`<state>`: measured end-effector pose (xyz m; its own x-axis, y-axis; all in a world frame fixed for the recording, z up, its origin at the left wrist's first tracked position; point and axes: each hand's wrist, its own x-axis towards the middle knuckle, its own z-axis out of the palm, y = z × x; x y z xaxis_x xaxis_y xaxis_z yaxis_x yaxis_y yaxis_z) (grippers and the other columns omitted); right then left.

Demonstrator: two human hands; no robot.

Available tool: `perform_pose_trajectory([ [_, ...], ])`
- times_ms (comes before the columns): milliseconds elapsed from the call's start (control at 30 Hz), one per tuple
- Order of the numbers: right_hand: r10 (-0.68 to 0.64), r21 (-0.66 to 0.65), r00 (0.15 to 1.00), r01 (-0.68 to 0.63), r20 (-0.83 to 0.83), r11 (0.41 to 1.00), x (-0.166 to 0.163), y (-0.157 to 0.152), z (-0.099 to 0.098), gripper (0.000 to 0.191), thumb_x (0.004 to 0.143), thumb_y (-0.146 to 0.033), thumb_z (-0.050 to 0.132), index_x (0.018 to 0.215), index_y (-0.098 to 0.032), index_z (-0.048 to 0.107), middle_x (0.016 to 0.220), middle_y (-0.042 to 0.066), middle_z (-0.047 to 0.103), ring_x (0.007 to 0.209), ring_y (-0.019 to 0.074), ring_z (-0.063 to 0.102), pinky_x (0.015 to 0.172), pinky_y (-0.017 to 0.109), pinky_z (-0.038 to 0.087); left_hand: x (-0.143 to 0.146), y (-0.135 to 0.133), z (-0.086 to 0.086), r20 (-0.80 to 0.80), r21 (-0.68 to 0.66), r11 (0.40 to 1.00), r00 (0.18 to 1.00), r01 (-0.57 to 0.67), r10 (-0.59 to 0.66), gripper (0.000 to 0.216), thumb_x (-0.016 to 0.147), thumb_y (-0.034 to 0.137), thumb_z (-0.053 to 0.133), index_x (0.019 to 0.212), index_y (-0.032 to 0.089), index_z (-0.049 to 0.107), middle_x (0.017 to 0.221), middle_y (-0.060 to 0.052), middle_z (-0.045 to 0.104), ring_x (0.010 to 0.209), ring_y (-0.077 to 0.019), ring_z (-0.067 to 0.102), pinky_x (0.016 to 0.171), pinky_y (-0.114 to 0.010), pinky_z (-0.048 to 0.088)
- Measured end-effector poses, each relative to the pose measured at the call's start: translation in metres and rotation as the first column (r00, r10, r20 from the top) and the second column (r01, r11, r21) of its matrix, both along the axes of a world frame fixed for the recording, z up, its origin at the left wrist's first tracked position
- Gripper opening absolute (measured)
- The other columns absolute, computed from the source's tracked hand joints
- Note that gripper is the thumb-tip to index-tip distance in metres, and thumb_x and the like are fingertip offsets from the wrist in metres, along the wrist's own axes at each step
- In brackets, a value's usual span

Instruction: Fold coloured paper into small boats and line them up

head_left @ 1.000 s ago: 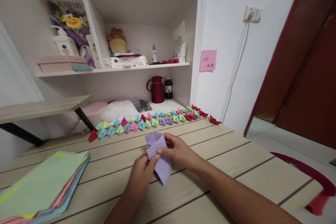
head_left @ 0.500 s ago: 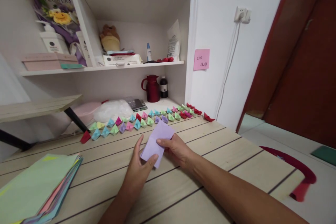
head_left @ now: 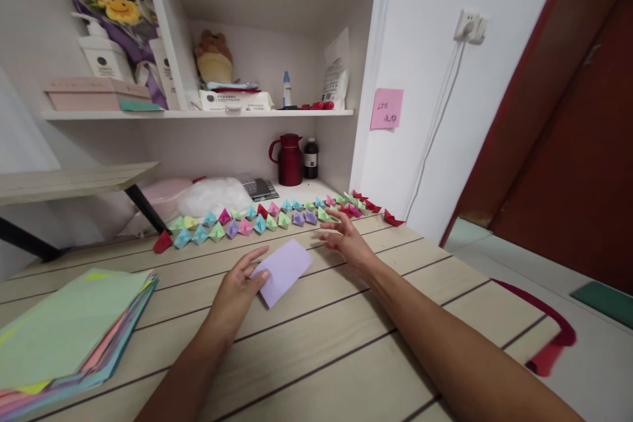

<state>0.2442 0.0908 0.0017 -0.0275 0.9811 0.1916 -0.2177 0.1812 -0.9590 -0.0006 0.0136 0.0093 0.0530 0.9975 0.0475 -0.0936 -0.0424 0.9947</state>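
Note:
A folded lilac paper [head_left: 283, 270] lies flat on the wooden table [head_left: 346, 343]. My left hand [head_left: 236, 290] rests on its near-left edge, fingers stretched out and pressing on it. My right hand [head_left: 346, 237] hovers just right of the paper and behind it, fingers spread, holding nothing. Behind both hands runs a double row of small folded paper boats [head_left: 267, 219] in green, blue, pink, purple and red.
A stack of coloured paper sheets [head_left: 69, 336] lies at the near left. Shelves hold a red jug [head_left: 289, 159], a dark bottle [head_left: 310, 158] and boxes. A pink sticky note [head_left: 386, 109] hangs on the wall. The table's right edge drops to the floor.
The lilac paper went from held up in both hands to lying flat on the table. My right hand let go and moved back toward the boats; my left hand stays on it.

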Motion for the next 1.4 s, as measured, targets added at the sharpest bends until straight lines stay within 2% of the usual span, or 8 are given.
perform_pose_trajectory([
  [167,0.053,0.279,0.858,-0.224,0.512,0.934,0.000,0.001,-0.007,0.086,0.069,-0.011,0.067,0.144,-0.038,0.034,0.146,0.007,0.031,0.119,0.0245,0.049,0.098,0.044,0.043,-0.008,0.001,0.001,0.139,0.036,0.997,0.988,0.064,-0.069,0.068,0.074,0.033,0.075,0.136,0.021,0.050,0.105,-0.008,0.073,0.096,-0.0210,0.066,0.086,-0.028,0.045],
  [367,0.121,0.374,0.826,-0.374,0.550,0.849,-0.012,-0.009,-0.005,0.106,0.064,-0.022,0.082,0.148,-0.042,0.021,0.154,0.007,0.019,0.131,0.0286,0.040,0.103,0.046,0.039,-0.016,-0.002,0.002,0.155,0.037,0.978,0.965,0.207,-0.210,0.060,0.078,0.030,0.072,0.134,0.021,0.052,0.116,-0.011,0.069,0.106,-0.0237,0.063,0.091,-0.031,0.043],
  [567,0.099,0.473,0.847,-0.385,0.523,0.792,-0.011,-0.015,0.011,0.019,0.081,-0.032,0.070,0.100,-0.031,0.073,0.144,0.003,0.038,0.131,0.0260,0.041,0.108,0.043,0.035,-0.019,0.002,-0.002,-0.012,0.031,0.972,0.973,0.231,-0.231,0.050,0.082,0.032,0.065,0.129,0.018,0.056,0.108,-0.010,0.071,0.102,-0.0226,0.064,0.090,-0.032,0.045],
  [700,0.115,0.407,0.778,-0.441,0.617,0.800,-0.005,-0.013,0.012,0.011,0.081,-0.035,0.071,0.083,-0.026,0.076,0.140,0.005,0.044,0.130,0.0266,0.042,0.108,0.044,0.035,-0.023,0.011,-0.011,-0.450,0.224,0.968,0.893,0.112,0.000,0.041,0.083,0.030,0.059,0.123,0.020,0.062,0.100,-0.008,0.067,0.097,-0.0230,0.064,0.089,-0.039,0.049],
  [800,0.161,0.316,0.649,-0.553,0.743,0.771,0.000,-0.011,0.009,0.009,0.079,-0.031,0.072,0.082,-0.024,0.077,0.141,0.006,0.044,0.133,0.0271,0.039,0.109,0.042,0.034,-0.024,0.017,-0.017,-0.541,0.386,0.922,0.813,0.012,0.216,0.034,0.077,0.021,0.062,0.110,0.025,0.070,0.119,-0.008,0.056,0.115,-0.0255,0.054,0.103,-0.046,0.039],
  [967,0.307,0.123,0.440,-0.715,0.844,0.688,0.005,-0.008,0.006,0.011,0.084,-0.025,0.066,0.087,-0.024,0.077,0.131,0.006,0.055,0.127,0.0218,0.048,0.104,0.033,0.039,-0.019,0.016,-0.017,-0.687,0.592,0.789,0.612,0.161,0.391,0.023,0.084,0.020,0.058,0.095,0.033,0.074,0.127,-0.003,0.058,0.120,-0.0260,0.050,0.105,-0.052,0.032],
  [1167,0.246,0.170,0.468,-0.683,0.849,0.711,0.003,-0.006,0.004,0.015,0.084,-0.032,0.067,0.094,-0.024,0.075,0.111,0.005,0.066,0.110,0.0189,0.058,0.102,0.033,0.039,-0.013,0.015,-0.022,-0.874,0.454,0.773,0.389,0.443,0.291,0.028,0.082,0.015,0.064,0.089,0.040,0.075,0.114,0.001,0.070,0.112,-0.0241,0.056,0.105,-0.055,0.023],
  [1400,0.114,0.231,0.602,-0.465,0.790,0.855,-0.006,0.001,-0.011,0.018,0.082,-0.035,0.069,0.083,-0.017,0.071,0.093,0.006,0.066,0.090,0.0182,0.061,0.084,0.029,0.047,-0.010,0.017,-0.027,-0.884,0.396,0.820,0.411,0.414,0.220,0.028,0.084,0.017,0.061,0.095,0.039,0.074,0.115,0.001,0.071,0.108,-0.0213,0.059,0.104,-0.050,0.028],
])
